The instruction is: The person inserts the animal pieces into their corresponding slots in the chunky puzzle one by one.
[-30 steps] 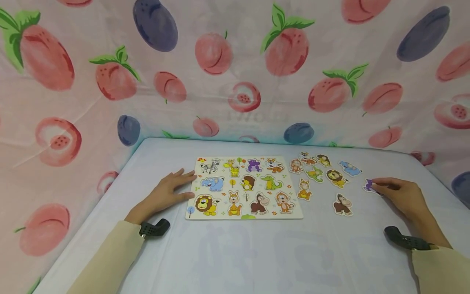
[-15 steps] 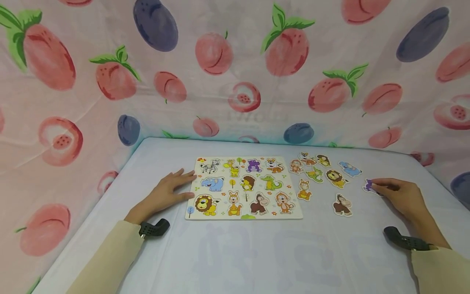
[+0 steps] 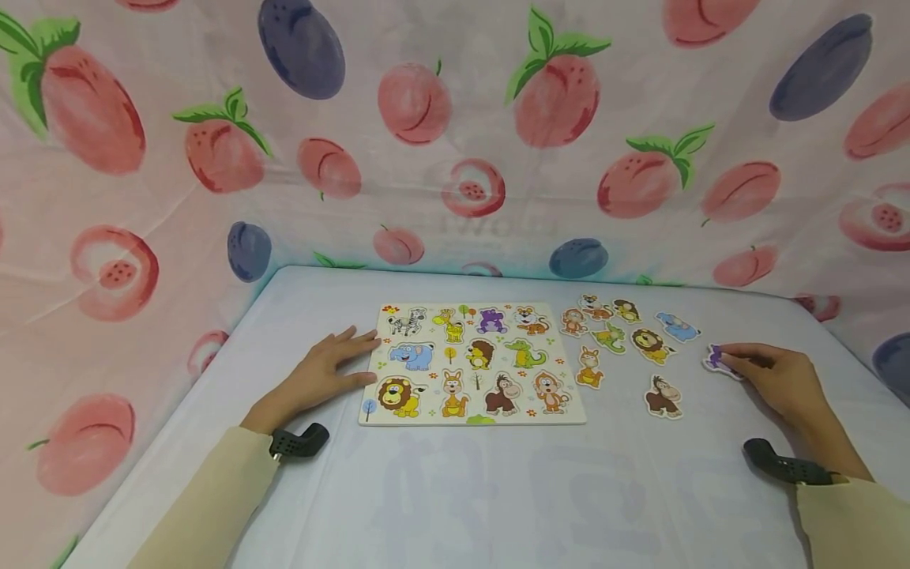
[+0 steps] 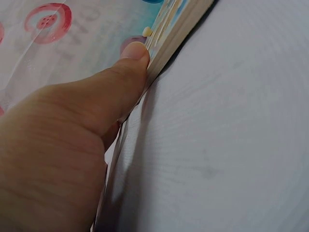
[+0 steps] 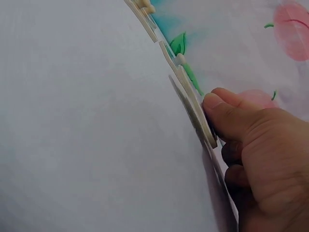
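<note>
At the right of the table my right hand (image 3: 778, 379) pinches a small purple animal puzzle piece (image 3: 714, 361) between thumb and fingers. In the right wrist view the thumb presses on the pale edge-on piece (image 5: 200, 113), low over the white cloth. My left hand (image 3: 320, 373) rests with spread fingers at the left edge of the animal puzzle board (image 3: 426, 420). The left wrist view shows that thumb lying along the board's edge (image 4: 176, 41). The board carries pictures of a zebra, giraffe, purple hippo, lion and others. My right palm hides part of the piece.
Loose pieces lie right of the board: gorilla (image 3: 663, 397), lion (image 3: 651, 346), elephant (image 3: 678, 325), kangaroo (image 3: 588, 368), crocodile (image 3: 610, 338), monkey (image 3: 573, 322), tiger (image 3: 594, 307) and hedgehog (image 3: 627, 310). A fruit-print curtain (image 3: 526, 190) stands behind the white-covered table (image 3: 498, 498).
My right fingers have shifted very slightly on the purple piece, and a little more of it shows. My left hand, the board and the other pieces stay put.
</note>
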Demonstrator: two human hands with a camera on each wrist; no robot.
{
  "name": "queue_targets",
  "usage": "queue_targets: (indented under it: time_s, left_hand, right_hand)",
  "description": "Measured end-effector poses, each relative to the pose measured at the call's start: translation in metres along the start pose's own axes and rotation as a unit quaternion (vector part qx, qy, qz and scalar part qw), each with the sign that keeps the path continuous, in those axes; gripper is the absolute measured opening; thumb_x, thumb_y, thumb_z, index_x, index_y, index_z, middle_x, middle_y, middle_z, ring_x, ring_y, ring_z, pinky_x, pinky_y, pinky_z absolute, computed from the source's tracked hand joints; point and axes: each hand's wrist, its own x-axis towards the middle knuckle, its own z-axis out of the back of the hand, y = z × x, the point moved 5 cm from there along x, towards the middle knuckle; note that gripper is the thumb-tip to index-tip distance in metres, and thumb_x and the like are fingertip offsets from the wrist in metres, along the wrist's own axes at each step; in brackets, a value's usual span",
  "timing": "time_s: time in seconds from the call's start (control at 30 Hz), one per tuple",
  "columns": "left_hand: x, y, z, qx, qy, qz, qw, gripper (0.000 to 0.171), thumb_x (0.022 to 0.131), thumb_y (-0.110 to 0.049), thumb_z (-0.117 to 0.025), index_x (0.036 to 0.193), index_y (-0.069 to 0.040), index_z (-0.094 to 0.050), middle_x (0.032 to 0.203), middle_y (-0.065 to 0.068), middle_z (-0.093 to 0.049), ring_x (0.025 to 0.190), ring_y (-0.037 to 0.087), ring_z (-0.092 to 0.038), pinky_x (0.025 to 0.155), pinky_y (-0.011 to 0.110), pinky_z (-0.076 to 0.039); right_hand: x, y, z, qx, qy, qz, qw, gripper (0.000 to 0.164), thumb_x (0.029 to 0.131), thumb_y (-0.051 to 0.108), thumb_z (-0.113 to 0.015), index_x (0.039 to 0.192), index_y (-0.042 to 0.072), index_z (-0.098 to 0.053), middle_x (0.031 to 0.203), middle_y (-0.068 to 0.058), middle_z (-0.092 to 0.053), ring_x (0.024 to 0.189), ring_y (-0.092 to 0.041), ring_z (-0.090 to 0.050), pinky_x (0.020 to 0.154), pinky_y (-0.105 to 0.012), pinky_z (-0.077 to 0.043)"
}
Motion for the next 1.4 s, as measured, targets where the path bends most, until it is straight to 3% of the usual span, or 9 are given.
queue_targets:
  time_s: [0.27, 0.6, 0.67, 0.87, 1.4]
  left_hand:
    - [0.001, -0.001, 0.000, -0.001, -0.006, -0.010, 0.9999, 0.065, 0.086, -0.045, -0.067, 0.141, -0.015, -0.050, 0.150, 0.002, -0.038, 0.143, 0.034, -0.018, 0.114, 0.055, -0.008]
    - [0.002, -0.003, 0.001, 0.000, -0.003, -0.008, 1.0000, 0.065, 0.086, -0.044, -0.068, 0.142, -0.015, -0.049, 0.150, 0.002, -0.038, 0.143, 0.034, -0.017, 0.114, 0.055, -0.008]
    - [0.002, -0.003, 0.001, -0.001, -0.003, -0.010, 0.9999, 0.065, 0.086, -0.044, -0.068, 0.141, -0.014, -0.049, 0.150, 0.002, -0.038, 0.143, 0.034, -0.017, 0.114, 0.055, -0.008]
    - [0.001, -0.003, 0.000, -0.002, -0.001, -0.009, 1.0000, 0.064, 0.086, -0.043, -0.068, 0.141, -0.014, -0.049, 0.150, 0.003, -0.037, 0.143, 0.034, -0.017, 0.114, 0.054, -0.008]
    - [0.000, -0.003, 0.000, 0.000, -0.002, -0.001, 1.0000, 0.064, 0.087, -0.043, -0.068, 0.142, -0.015, -0.049, 0.150, 0.003, -0.037, 0.143, 0.034, -0.017, 0.114, 0.054, -0.007]
  right_hand:
    - [0.002, 0.009, 0.003, 0.015, 0.014, -0.020, 1.000, 0.060, 0.094, 0.051, -0.054, 0.126, 0.001, -0.059, 0.127, -0.027, -0.052, 0.115, -0.045, -0.041, 0.086, -0.058, -0.042]
    - [0.003, 0.035, 0.009, 0.017, 0.007, -0.001, 1.000, 0.062, 0.091, 0.056, -0.053, 0.126, 0.005, -0.061, 0.118, -0.022, -0.057, 0.098, -0.032, -0.046, 0.060, -0.020, -0.043]
    - [0.002, 0.044, 0.011, 0.014, 0.000, 0.012, 1.000, 0.060, 0.092, 0.054, -0.054, 0.125, 0.004, -0.062, 0.113, -0.020, -0.059, 0.093, -0.029, -0.047, 0.055, -0.018, -0.042]
    - [0.002, 0.064, 0.011, 0.007, -0.017, 0.054, 0.998, 0.052, 0.094, 0.047, -0.056, 0.120, 0.003, -0.065, 0.100, -0.015, -0.062, 0.083, -0.024, -0.045, 0.051, -0.023, -0.040]
    - [0.012, 0.099, 0.002, 0.033, -0.018, 0.097, 0.995, 0.042, 0.093, 0.041, -0.060, 0.115, 0.006, -0.069, 0.097, -0.013, -0.066, 0.081, -0.023, -0.048, 0.056, -0.021, -0.040]
